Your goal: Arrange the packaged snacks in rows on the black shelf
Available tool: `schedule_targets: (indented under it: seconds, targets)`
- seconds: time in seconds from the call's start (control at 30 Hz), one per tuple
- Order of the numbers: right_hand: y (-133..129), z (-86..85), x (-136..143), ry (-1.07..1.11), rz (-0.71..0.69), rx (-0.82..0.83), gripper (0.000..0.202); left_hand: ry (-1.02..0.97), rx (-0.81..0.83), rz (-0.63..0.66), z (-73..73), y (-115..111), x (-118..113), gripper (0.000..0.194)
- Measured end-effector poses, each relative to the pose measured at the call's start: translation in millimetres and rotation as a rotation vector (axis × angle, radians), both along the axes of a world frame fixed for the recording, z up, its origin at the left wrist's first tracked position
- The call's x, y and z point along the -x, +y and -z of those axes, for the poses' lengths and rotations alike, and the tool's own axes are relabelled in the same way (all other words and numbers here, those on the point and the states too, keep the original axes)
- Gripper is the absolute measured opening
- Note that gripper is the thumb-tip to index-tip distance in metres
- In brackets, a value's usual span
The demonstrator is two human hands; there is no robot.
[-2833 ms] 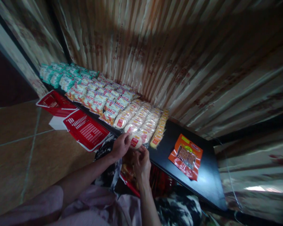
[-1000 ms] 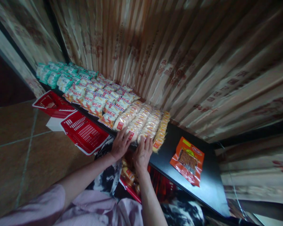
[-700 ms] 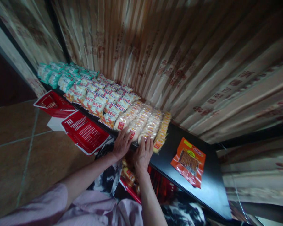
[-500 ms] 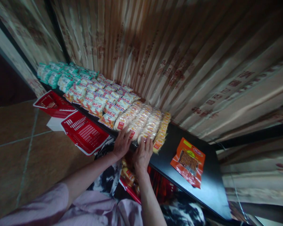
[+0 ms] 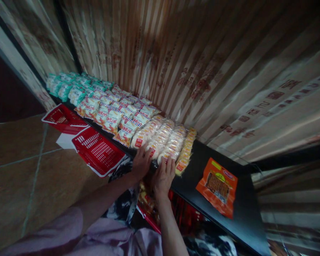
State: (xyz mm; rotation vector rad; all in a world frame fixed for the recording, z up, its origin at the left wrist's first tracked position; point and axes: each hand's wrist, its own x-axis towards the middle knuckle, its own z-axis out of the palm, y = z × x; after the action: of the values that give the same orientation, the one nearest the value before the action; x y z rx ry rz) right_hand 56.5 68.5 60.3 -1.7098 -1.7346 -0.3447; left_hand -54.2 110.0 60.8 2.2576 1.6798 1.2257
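Observation:
My left hand [image 5: 142,164] rests its outstretched fingers against the front end of a row of clear-wrapped, pale round crackers [image 5: 160,136]. Beside it, my right hand [image 5: 163,178] lays its fingers, also stretched out, on the front packet of the neighbouring cracker row [image 5: 175,142]. Neither hand is closed round a packet. Another pale row [image 5: 147,131] stands to the left, and a row of yellow-wrapped packets [image 5: 187,149] to the right. All stand on a narrow black table [image 5: 193,186]. The fingertips partly cover the nearest packets.
White-and-orange snack bags [image 5: 113,119] and green packets [image 5: 76,94] fill the table's left part. An orange snack bag [image 5: 218,186] lies at right. Red baskets [image 5: 100,151] stand on the floor at left; another red basket [image 5: 150,220] is below my hands. A pleated curtain [image 5: 176,71] hangs behind.
The view has shifted slightly, so everything sits a little farther right. Both hands stay at the front of the cracker rows, and the packets keep their arrangement.

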Motion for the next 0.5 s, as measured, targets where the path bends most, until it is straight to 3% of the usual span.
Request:
schedule_targets:
  seconds: [0.33, 0.5]
  targets:
    - [1.4, -1.0, -0.6, 0.017, 0.003, -0.018, 0.038, -0.005, 0.000, -0.039, -1.0, -1.0, -4.5, 0.032]
    - [1.2, -1.1, 0.4, 0.056, 0.000, -0.004, 0.038, -0.019, -0.040, 0.002, 4.0, -2.0, -1.4, 0.032]
